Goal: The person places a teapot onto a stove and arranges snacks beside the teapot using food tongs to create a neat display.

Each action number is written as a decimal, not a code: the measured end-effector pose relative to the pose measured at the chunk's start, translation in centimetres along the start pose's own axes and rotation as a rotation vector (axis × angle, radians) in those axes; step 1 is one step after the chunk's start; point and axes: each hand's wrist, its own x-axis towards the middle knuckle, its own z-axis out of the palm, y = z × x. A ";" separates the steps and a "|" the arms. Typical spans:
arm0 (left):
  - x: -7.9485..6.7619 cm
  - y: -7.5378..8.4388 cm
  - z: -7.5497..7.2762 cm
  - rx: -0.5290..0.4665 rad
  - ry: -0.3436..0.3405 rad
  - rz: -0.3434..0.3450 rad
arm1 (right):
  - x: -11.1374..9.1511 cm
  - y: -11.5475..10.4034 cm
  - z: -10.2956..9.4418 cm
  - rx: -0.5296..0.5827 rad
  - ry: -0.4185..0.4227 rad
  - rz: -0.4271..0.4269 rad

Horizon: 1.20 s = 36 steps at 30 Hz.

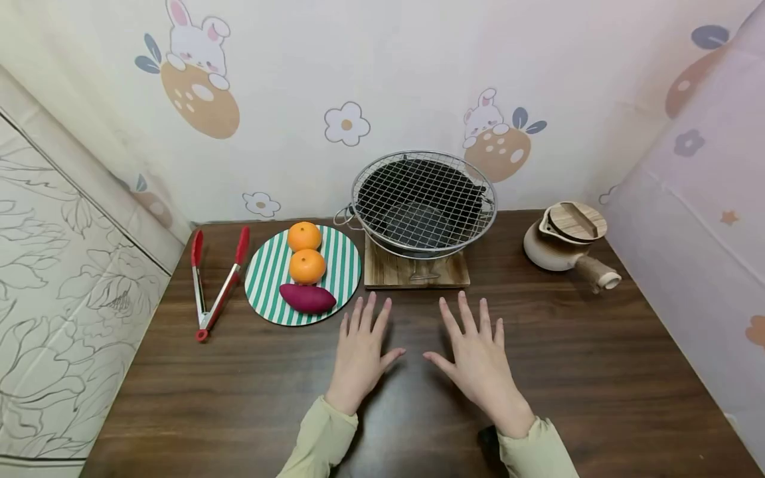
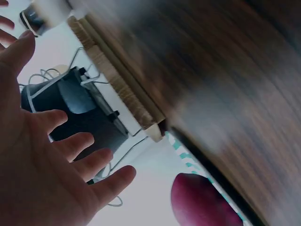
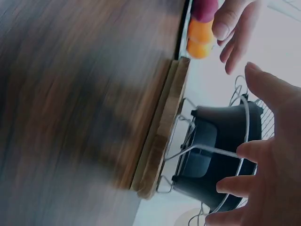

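My left hand (image 1: 361, 355) and right hand (image 1: 476, 358) are held over the front half of the brown table, palms down, fingers spread, holding nothing. Just beyond the fingertips stands a small black grill (image 3: 211, 136) in a wire stand, topped by a round wire mesh (image 1: 424, 202). Under it lies a wooden board (image 1: 418, 269). To the left of the board, a green-and-white striped round mat (image 1: 263, 279) carries two oranges (image 1: 307, 267) (image 1: 304, 236) and a purple sweet potato (image 1: 307, 299). The sweet potato is the food nearest my left hand.
Red-handled tongs (image 1: 206, 312) lie spread at the table's left. At the back right stands a small teapot (image 1: 546, 249) with a wooden lid and side handle. A dark object (image 1: 489, 441) shows by my right wrist. A patterned curtain (image 1: 287, 79) hangs behind the table (image 1: 597, 372).
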 end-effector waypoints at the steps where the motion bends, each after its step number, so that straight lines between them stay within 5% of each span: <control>1: 0.3 -0.3 0.1 -0.004 0.003 0.002 | 0.1 0.2 0.0 0.002 0.002 0.002; 18: 6.5 -3.6 1.3 -0.081 0.002 -0.079 | 2.0 5.6 -0.1 -0.029 0.228 0.027; 30: 8.6 -3.7 1.2 -0.127 0.011 -0.162 | 2.6 9.5 -0.4 0.037 0.278 0.116; 36: 9.3 -4.0 1.6 -0.094 0.000 -0.157 | 2.8 11.7 -1.2 0.046 0.374 0.148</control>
